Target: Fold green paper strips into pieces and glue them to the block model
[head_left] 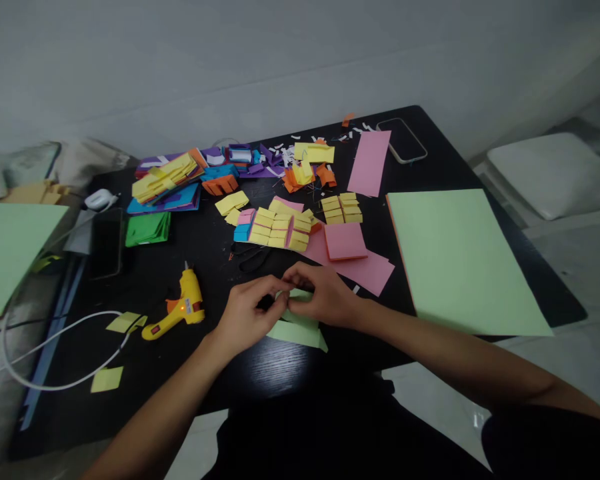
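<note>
Both hands meet over a folded piece of light green paper (300, 333) near the front of the black table. My left hand (247, 310) is closed, its thumb and fingertips pinching the paper's upper left edge. Opposite it, my right hand (325, 293) curls its fingers and thumb round the top of the same paper. The lower part of the paper shows creased flaps; its upper part is partly hidden by my fingers. Just beyond the hands lie a pink paper strip (377, 273), a stack of pink square notes (346, 241) and small folded yellow paper blocks (280, 230).
A yellow glue gun (183, 307) lies left of my hands, its light glowing. Large light green sheets (465, 260) cover the right side. Farther back are a phone (403, 140), a pink sheet (370, 163), green folded papers (149, 229) and paper scraps. A white cable (55, 387) loops at left.
</note>
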Available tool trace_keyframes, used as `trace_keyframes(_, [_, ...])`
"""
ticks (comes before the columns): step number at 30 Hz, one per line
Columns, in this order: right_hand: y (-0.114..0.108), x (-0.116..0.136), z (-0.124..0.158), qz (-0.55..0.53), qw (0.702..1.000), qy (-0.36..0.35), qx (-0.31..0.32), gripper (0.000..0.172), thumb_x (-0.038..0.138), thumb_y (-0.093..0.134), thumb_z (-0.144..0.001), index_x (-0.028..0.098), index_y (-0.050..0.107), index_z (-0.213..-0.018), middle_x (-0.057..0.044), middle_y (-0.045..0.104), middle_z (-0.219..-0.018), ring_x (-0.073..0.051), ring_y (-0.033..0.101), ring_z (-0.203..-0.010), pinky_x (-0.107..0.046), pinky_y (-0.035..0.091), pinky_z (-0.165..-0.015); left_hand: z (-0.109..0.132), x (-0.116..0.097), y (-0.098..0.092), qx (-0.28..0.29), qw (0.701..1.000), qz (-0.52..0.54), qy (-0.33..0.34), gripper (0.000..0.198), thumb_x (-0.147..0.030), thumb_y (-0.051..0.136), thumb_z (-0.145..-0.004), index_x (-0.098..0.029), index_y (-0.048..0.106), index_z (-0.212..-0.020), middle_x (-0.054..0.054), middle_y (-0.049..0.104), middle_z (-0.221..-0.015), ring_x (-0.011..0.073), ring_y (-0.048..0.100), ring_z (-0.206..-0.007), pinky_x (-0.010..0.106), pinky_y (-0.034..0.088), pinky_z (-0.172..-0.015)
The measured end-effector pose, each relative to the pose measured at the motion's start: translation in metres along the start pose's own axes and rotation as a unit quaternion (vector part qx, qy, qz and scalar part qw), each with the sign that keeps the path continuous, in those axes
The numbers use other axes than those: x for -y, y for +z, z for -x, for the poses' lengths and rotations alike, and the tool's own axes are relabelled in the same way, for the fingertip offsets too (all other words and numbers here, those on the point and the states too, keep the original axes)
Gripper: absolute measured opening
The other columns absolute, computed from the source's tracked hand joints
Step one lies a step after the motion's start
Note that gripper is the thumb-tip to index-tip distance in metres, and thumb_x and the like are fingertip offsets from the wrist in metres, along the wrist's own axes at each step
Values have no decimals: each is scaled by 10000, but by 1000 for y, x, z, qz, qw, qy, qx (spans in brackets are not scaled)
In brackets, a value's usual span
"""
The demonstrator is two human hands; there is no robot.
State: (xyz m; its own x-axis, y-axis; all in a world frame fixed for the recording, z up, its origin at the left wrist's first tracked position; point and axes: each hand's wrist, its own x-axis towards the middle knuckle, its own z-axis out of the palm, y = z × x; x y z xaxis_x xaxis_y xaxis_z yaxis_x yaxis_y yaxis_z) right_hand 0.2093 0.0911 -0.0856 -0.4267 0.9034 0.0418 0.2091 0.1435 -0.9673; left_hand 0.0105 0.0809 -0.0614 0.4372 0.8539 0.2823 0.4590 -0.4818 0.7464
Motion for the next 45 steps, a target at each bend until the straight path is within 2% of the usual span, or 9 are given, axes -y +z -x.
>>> trace_keyframes(6, [1, -1, 1, 31, 999, -7, -13, 218, 182, 718, -763, 202, 668, -974, 23, 677, -816, -140, 634, -735, -262, 489, -694, -1, 2, -1, -7, 1000, -3, -1, 129, -102, 647, -905, -182, 741, -939, 0, 766, -798, 121, 713, -685, 204, 540, -661])
trace_keyframes(15, [-5, 6, 0, -9, 999, 45, -8, 213, 209, 741, -767, 203, 699, -976, 10, 760, -834, -167, 711, -776, -275, 511, -731, -3, -1, -4, -15, 999, -29, -8, 130, -134, 643, -929, -184, 756, -970, 3, 793, -839, 116, 701, -677, 206, 538, -663])
trace_keyframes(19, [-9, 9, -1, 11, 999, 53, -3, 210, 206, 713, -789, 195, 729, -998, 6, 769, -789, -171, 700, -735, -288, 506, -718, -3, -2, -5, -13, 999, -31, -21, 135, -155, 645, -929, -194, 765, -978, 7, 801, -853, 125, 709, -687, 211, 540, -655])
trace_keyframes(23, [-12, 9, -2, 3, 998, 58, 7, 249, 184, 645, -833, 175, 757, -1055, -19, 800, -844, -158, 695, -712, -284, 504, -699, -3, 0, -6, -10, 999, -31, -35, 140, -178, 639, -942, -206, 769, -988, -4, 794, -836, 122, 694, -677, 209, 545, -662])
trace_keyframes(27, [-13, 7, -2, -4, 998, 56, 31, 290, 165, 588, -873, 152, 754, -1111, -12, 774, -783, -136, 635, -643, -267, 460, -629, -3, 1, -8, -2, 998, -36, -46, 137, -192, 643, -947, -199, 768, -1001, 2, 798, -858, 125, 703, -703, 210, 544, -676])
trace_keyframes(32, [-14, 7, -3, -67, 995, 70, 33, 272, 258, 620, -921, 145, 733, -1141, -47, 790, -864, -165, 695, -734, -277, 499, -650, -3, 3, -10, -8, 998, -45, -46, 133, -202, 644, -952, -198, 769, -996, -8, 784, -831, 113, 682, -677, 199, 529, -656])
trace_keyframes(35, [-15, 7, -4, -87, 992, 89, 14, 231, 238, 642, -898, 164, 742, -1093, -44, 791, -861, -172, 721, -762, -283, 524, -672, -2, 4, -9, -20, 997, -47, -53, 126, -211, 648, -952, -205, 765, -1001, -13, 779, -830, 109, 668, -665, 201, 529, -653])
trace_keyframes(40, [-17, 7, -6, -104, 991, 89, -1, 157, 253, 716, -853, 182, 774, -980, -45, 801, -873, -186, 746, -817, -305, 557, -732, -2, 4, -8, -31, 994, 10, -108, 164, -292, 682, -954, -197, 742, -1073, 2, 779, -843, 125, 681, -673, 219, 538, -632])
trace_keyframes(45, [-20, 6, -8, -139, 984, 109, -15, 152, 280, 738, -831, 186, 779, -944, -34, 796, -847, -175, 732, -770, -303, 556, -704, -7, 4, -14, -15, 976, 145, -164, 282, -382, 555, -1043, -188, 756, -1079, 32, 765, -805, 166, 712, -715, 265, 566, -656])
